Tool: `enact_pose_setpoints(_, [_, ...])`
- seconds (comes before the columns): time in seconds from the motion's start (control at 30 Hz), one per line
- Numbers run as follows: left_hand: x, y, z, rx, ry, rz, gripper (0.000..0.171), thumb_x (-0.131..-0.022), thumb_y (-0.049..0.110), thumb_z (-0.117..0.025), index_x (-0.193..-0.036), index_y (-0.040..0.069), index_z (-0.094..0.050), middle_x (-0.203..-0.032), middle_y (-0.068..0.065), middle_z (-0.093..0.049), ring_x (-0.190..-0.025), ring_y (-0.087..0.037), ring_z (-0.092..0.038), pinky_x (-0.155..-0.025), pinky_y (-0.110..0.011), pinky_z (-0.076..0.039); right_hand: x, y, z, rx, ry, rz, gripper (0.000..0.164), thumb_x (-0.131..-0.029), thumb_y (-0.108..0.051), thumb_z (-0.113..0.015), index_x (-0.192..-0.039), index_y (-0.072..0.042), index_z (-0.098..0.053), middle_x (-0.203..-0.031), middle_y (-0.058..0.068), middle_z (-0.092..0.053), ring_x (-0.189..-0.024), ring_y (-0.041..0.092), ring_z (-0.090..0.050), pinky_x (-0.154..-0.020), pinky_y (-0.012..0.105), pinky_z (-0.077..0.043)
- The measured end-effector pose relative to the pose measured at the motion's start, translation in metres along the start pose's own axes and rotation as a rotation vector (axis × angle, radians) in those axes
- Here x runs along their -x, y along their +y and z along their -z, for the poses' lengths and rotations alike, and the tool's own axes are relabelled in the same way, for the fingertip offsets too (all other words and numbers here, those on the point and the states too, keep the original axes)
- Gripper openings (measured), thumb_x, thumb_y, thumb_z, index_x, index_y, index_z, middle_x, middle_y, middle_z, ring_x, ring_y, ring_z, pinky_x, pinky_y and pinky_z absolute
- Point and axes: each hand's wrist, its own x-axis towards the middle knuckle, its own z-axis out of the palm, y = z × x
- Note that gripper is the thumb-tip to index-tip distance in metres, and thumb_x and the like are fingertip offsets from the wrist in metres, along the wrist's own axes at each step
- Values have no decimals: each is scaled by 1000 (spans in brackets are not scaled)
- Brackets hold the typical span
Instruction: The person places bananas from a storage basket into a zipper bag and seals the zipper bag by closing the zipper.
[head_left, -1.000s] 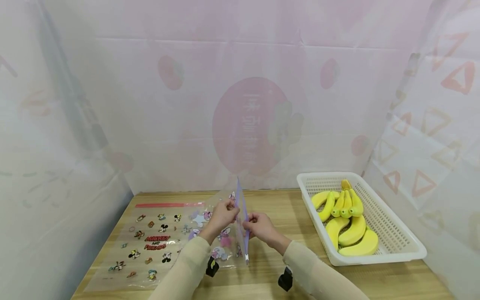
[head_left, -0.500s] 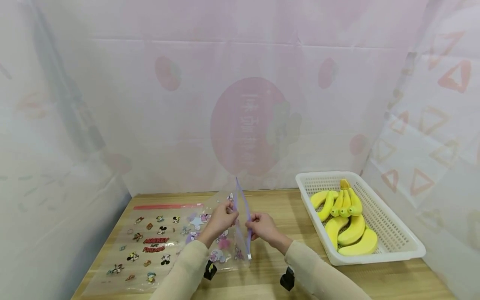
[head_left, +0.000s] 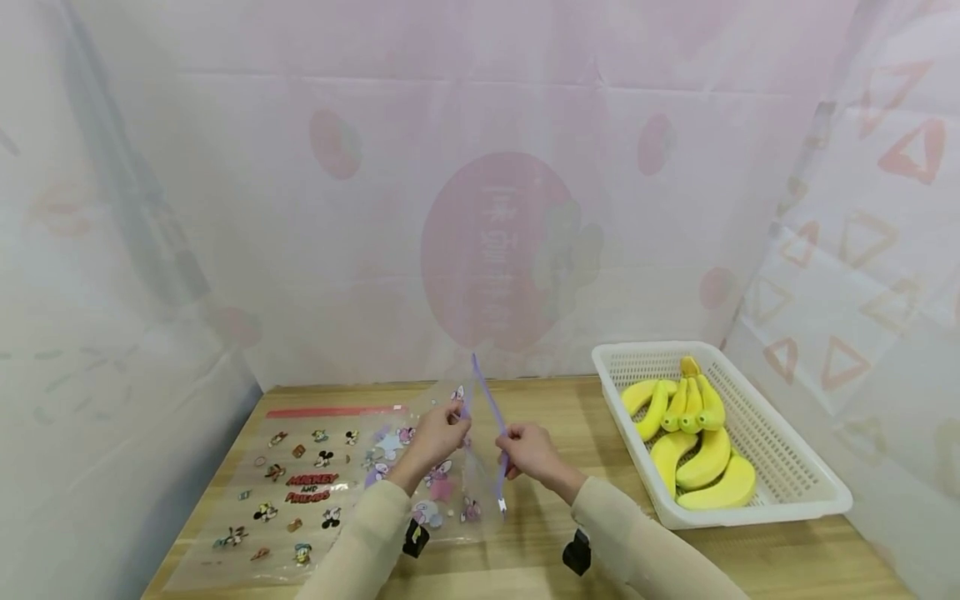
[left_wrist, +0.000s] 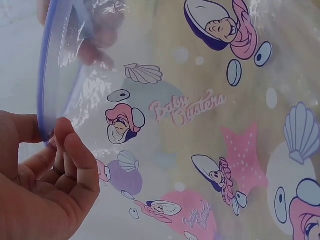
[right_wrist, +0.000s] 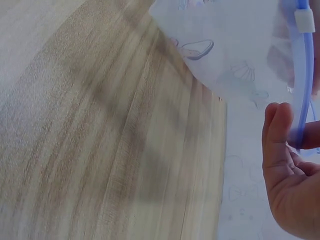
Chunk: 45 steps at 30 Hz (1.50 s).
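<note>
A clear slider zip bag with purple zip strips and oyster cartoons is held upright over the table, mouth toward the right. My left hand pinches one strip of its mouth between thumb and fingers. The opposite strip is pinched by my right hand, and the two edges stand apart with a gap between. A white slider sits at the near end of the zip. Flat on the left lies a second clear zip bag with a red strip and Mickey and Friends print, partly overlapped by the first bag in the head view.
At the right stands a white perforated basket with several yellow bananas in it, one bunch among them. Everything is on a wood-grain table. Printed cloth walls close in the back and both sides.
The hands have drawn apart, left hand slightly left and right hand slightly right, so the bag's mouth gapes wider. The basket and the flat bag have stayed in place.
</note>
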Motion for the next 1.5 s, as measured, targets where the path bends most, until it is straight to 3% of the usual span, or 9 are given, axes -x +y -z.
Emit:
enact_pose_setpoints(0.23, [2,2,7,-7,36,15,11,-89,11,-55,-81,6,-59,-64,1,-50,-52,-11,-45,-46,-22,-35,1,2,8,28,-12,17,20,-95,-5,-51,-90,10,-63,-66,11,-63,-49,11,-59,-50,28,-53])
enact_pose_setpoints(0.33, [2,1,13,4,31,24,16,-91,11,-53,-75,7,-54,-61,2,-43,-50,-9,-36,-44,-20,-29,1,3,13,35,-15,22,22,-95,-5,-50,-95,13,-62,-65,8,-61,-49,11,-59,-50,28,-54])
enact_pose_setpoints(0.47, [3,0,17,19,36,32,24,-90,9,-51,-66,9,-45,-57,2,-40,-48,-9,-33,-43,-19,-27,0,1,17,42,-12,8,21,-96,-6,-50,-94,11,-63,-66,8,-60,-50,12,-59,-51,29,-54])
enact_pose_setpoints(0.7, [4,-2,16,25,66,4,34,-93,15,-56,-64,10,-40,-58,1,-39,-50,-11,-35,-45,-22,-29,1,5,20,55,-13,-5,20,-96,-6,-50,-90,9,-62,-67,9,-59,-50,12,-59,-51,28,-53])
enact_pose_setpoints(1.0, [7,-4,22,83,77,60,30,-95,16,-52,-67,9,-44,-67,-5,-54,-53,-13,-47,-43,-22,-33,-1,12,24,36,3,-14,18,-94,-4,-51,-87,6,-63,-66,9,-59,-48,11,-57,-49,26,-53])
enact_pose_setpoints(1.13, [8,-5,26,97,101,67,29,-95,15,-51,-68,8,-42,-66,-5,-52,-54,-16,-51,-45,-23,-34,-2,16,26,9,5,-27,17,-94,-3,-51,-85,7,-63,-66,15,-60,-47,10,-57,-48,26,-52])
enact_pose_setpoints(1.33, [7,-9,30,139,134,101,25,-95,14,-52,-72,5,-51,-64,-7,-53,-55,-15,-53,-47,-24,-40,-2,19,27,-9,-1,-36,19,-94,-2,-51,-89,12,-62,-73,26,-62,-46,9,-56,-47,26,-52])
enact_pose_setpoints(1.5, [7,-10,29,151,140,97,25,-96,15,-53,-73,4,-54,-65,-7,-53,-55,-17,-54,-46,-23,-41,0,18,28,-7,-10,-41,18,-94,-3,-51,-88,11,-62,-68,19,-61,-47,9,-56,-48,26,-52])
